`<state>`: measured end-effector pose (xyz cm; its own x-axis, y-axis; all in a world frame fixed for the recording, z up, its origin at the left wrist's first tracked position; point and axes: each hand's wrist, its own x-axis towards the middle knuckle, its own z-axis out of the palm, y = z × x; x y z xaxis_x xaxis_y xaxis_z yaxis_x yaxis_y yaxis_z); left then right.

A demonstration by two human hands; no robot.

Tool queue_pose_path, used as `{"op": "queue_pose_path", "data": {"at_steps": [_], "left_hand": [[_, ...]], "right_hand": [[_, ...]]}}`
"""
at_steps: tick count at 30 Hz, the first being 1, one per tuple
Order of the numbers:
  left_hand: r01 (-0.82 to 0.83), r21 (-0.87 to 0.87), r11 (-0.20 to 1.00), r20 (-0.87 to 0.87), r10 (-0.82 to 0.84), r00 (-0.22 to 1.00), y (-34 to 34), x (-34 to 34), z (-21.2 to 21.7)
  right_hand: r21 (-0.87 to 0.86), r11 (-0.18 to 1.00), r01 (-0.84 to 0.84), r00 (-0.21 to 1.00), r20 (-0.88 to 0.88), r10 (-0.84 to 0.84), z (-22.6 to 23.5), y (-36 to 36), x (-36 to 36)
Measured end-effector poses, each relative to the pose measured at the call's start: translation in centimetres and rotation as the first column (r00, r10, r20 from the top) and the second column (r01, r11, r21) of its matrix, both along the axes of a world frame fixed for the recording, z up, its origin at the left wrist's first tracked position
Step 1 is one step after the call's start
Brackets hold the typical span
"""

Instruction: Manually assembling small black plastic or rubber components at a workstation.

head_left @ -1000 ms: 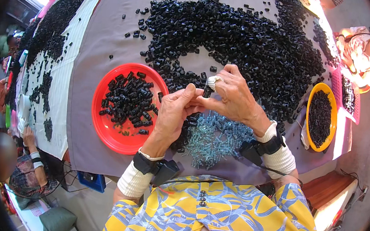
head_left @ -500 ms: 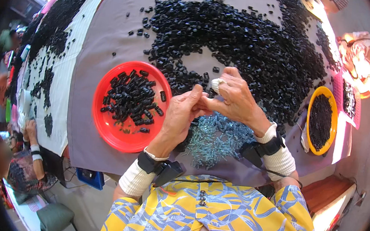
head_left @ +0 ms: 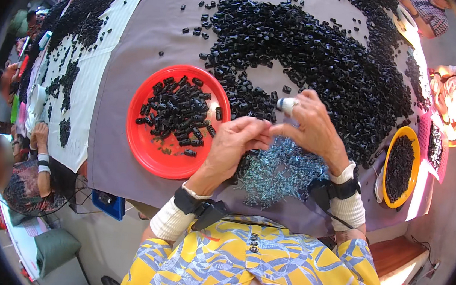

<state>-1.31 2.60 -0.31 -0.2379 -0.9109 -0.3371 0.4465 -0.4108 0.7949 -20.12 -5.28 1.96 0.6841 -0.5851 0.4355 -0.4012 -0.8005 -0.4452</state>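
Observation:
Over the table, my left hand (head_left: 231, 149) is closed in a pinch, its fingertips pointing right. What it pinches is too small to make out. My right hand (head_left: 317, 130), with white wrap round one finger, is curled; its thumb reaches to the left fingertips, and anything in it is hidden. Just below both hands lies a pile of small silvery-blue springs (head_left: 277, 177). Beyond them spreads a wide heap of small black plastic parts (head_left: 313, 57). Left of my left hand sits a red plate (head_left: 152, 160) holding black cylindrical pieces (head_left: 174, 107).
At the right stands a yellow bowl (head_left: 396, 200) of thin black pieces, beside a pink basket (head_left: 425, 134). A white cloth (head_left: 77, 139) with more black parts covers the left table. Another person's hand (head_left: 40, 136) rests there. A blue bin (head_left: 109, 205) is below the table edge.
The view has shifted, so the table things sit farther right. My fingertips stay close together, and my right hand's fingers have lifted slightly apart from the left hand.

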Motion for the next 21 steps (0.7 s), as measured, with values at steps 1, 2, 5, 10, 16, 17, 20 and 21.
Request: {"op": "queue_pose_path", "data": {"at_steps": [1, 2, 5, 10, 16, 17, 20, 21], "left_hand": [[-0.115, -0.002, 0.993, -0.003, 0.115, 0.993, 0.1, 0.4, 0.0], [-0.23, -0.003, 0.973, -0.005, 0.23, 0.973, 0.3, 1.0, 0.0], [-0.496, -0.008, 0.868, -0.098, 0.493, 0.865, 0.6, 3.9, -0.4], [-0.637, 0.093, 0.765, -0.116, 0.644, 0.756, 2.4, 8.3, -1.4], [-0.549, 0.104, 0.829, -0.066, 0.557, 0.828, 2.4, 7.6, -0.3], [-0.528, 0.092, 0.844, -0.039, 0.533, 0.845, 2.0, 7.2, -0.1], [-0.468, 0.062, 0.881, 0.011, 0.469, 0.883, 1.1, 5.8, 0.4], [-0.415, 0.048, 0.909, 0.012, 0.415, 0.91, 0.8, 5.2, 0.5]], "right_hand": [[-0.018, 0.996, 0.09, 0.996, -0.001, -0.091, 0.1, -0.5, -0.4], [-0.036, 0.983, 0.179, 0.984, 0.0, -0.179, 0.2, -1.0, -0.8], [-0.095, 0.96, 0.264, 0.955, -0.117, -0.274, -1.2, -2.4, -3.1], [-0.155, 0.949, 0.275, 0.917, -0.255, -0.308, -3.0, -3.8, -2.6], [-0.226, 0.954, 0.197, 0.895, -0.356, -0.269, -3.2, -4.0, -1.0], [-0.172, 0.97, 0.172, 0.903, -0.366, -0.225, -2.8, -3.5, -0.9], [-0.054, 0.993, 0.102, 0.918, -0.379, -0.115, -2.8, -1.7, -0.9], [0.007, 0.998, 0.058, 0.924, -0.378, -0.051, -2.9, -0.9, -0.9]]}}
